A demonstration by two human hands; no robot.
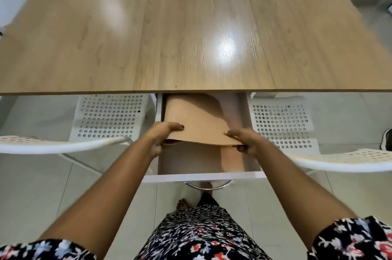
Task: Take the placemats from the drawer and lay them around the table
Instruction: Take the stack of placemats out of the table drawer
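Placemats [199, 126], a thin tan stack, are held just above the open drawer [203, 176] at the centre of the frame, their far end reaching back under the edge of the surface [191, 37]. The near edge is gripped at both corners: the left hand [163, 136] at the lower-left corner, the right hand [244, 141] at the lower-right, each with fingers [176, 127] closed over the top and the thumb apparently tucked below. The sheets are judged light, flexible and smooth (a slight bow is seen across the middle), so slipping between layers is likely; a firm pinch at opposite corners should keep the stack together. No mat is laid on the surface yet. White perforated chairs [110, 117] are seen at either side.
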